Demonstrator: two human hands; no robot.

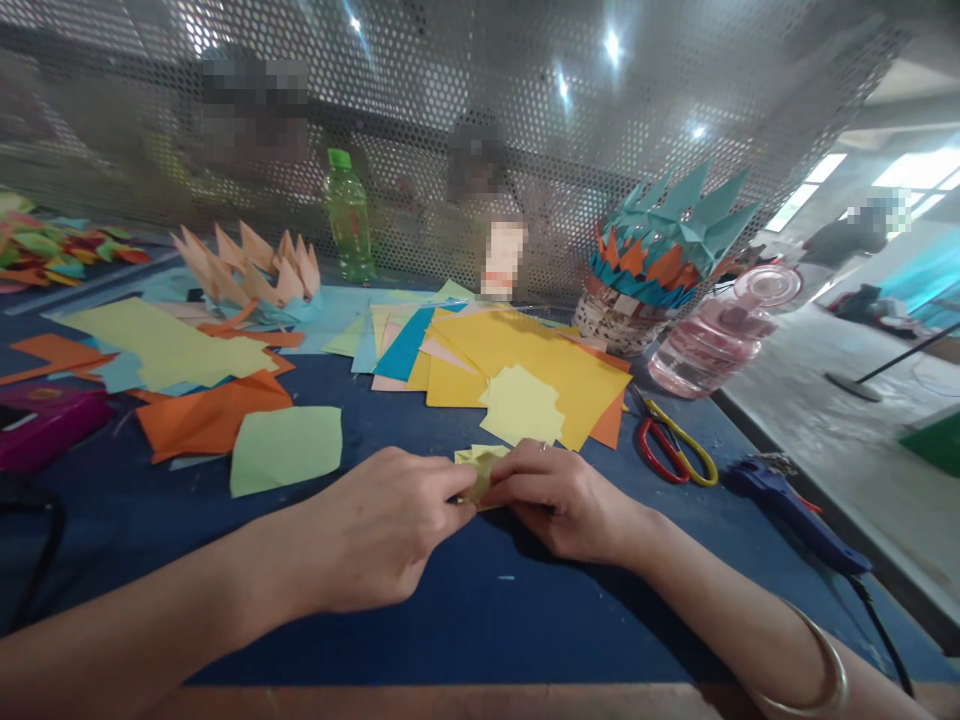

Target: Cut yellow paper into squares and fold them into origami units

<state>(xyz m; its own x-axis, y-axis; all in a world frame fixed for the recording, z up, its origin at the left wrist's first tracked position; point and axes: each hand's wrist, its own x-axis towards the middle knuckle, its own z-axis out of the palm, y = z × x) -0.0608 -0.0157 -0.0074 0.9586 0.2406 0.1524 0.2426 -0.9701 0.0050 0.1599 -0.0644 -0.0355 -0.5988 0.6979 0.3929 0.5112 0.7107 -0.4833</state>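
Observation:
A small piece of pale yellow paper with folds in it lies between my two hands, low over the blue table. My left hand pinches its left edge between thumb and fingers. On the opposite side, my right hand grips the paper with closed fingertips, hiding part of it. Just beyond sits a pale yellow paper cutout with a jagged outline, on top of yellow paper sheets. A light green paper piece rests left of my left hand.
Scissors and a blue glue gun with a cord lie at right. Behind stand a pink water bottle, a green-capped bottle and pointed paper crowns. Orange scraps lie left. A perforated metal screen rises at the back.

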